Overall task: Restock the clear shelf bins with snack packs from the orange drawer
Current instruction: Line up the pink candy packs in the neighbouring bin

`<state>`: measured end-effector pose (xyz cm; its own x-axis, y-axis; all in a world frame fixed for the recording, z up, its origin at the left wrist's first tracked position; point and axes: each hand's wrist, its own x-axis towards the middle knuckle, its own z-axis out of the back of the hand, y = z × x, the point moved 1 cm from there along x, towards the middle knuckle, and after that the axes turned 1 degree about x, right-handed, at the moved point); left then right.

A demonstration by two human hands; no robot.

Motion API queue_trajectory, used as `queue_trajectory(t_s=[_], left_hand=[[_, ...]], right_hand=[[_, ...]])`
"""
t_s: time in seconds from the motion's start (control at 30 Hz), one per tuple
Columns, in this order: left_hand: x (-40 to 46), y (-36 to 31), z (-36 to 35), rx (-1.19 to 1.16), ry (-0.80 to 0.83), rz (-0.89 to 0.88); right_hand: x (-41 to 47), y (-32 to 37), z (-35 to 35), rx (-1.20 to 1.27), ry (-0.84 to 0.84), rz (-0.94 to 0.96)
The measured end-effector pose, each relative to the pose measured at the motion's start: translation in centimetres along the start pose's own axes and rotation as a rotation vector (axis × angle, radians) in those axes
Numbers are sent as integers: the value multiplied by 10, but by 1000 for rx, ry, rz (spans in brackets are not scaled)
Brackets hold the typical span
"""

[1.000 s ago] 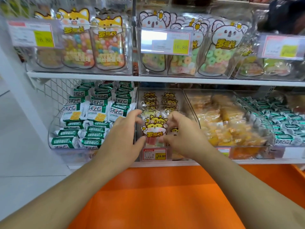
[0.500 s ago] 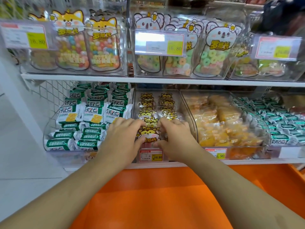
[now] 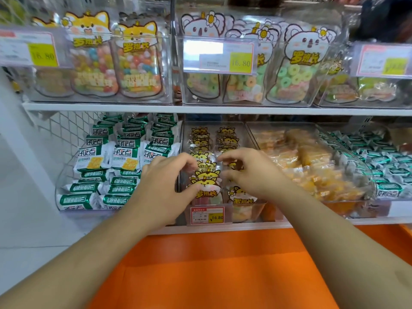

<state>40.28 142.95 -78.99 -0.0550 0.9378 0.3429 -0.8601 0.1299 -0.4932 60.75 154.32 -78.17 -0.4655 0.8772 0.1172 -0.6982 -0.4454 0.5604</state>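
Location: both hands worked inside the middle clear plastic shelf bin (image 3: 249, 134) on the lower white shelf (image 3: 379, 220), above the open orange drawer (image 3: 211, 264).
Task item: glossy clear snack packs printed with a yellow cartoon cat (image 3: 206, 181) stood upright in two rows, front to back, in that bin.
Left hand (image 3: 160, 188): fingers curled at the left edge of the near packs in the left row, thumb against the front pack; grip narrow, pinching a pack.
Right hand (image 3: 249, 172): fingers curled down over the tops of the right-row packs; grip narrow, but whether it truly pinched a pack could not be told.
Key relation: the packs lay directly between the two hands, the left row nearer the left hand; the rows' long axis ran near to far.
Neighbours: green-and-white wrapped biscuit packs (image 3: 124, 157) in the bin to the left, orange-yellow wrapped cakes (image 3: 312, 161) to the right.
Judgement: straightening of the stocked packs appeared under way; the drawer area in view showed no packs.
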Motion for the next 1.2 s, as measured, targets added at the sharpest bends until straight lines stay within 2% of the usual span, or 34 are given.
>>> queue_trajectory(t_s=[0.1, 0.23, 0.47, 0.57, 0.83, 0.93, 1.2], left_hand=[[1, 2, 0, 1, 14, 3], [3, 0, -2, 66, 22, -29], [2, 4, -2, 90, 6, -81], [2, 4, -1, 93, 4, -101], [11, 2, 5, 102, -50, -195], [12, 0, 3, 128, -46, -215], [1, 4, -19, 372, 10, -273]], right_hand=[[8, 2, -1, -70, 8, 2], [12, 4, -4, -21, -37, 26], [15, 4, -10, 30, 34, -21], [15, 5, -13, 57, -20, -7], [8, 9, -2, 366, -106, 6], [13, 12, 2, 380, -148, 25], [15, 1, -4, 264, -7, 1]])
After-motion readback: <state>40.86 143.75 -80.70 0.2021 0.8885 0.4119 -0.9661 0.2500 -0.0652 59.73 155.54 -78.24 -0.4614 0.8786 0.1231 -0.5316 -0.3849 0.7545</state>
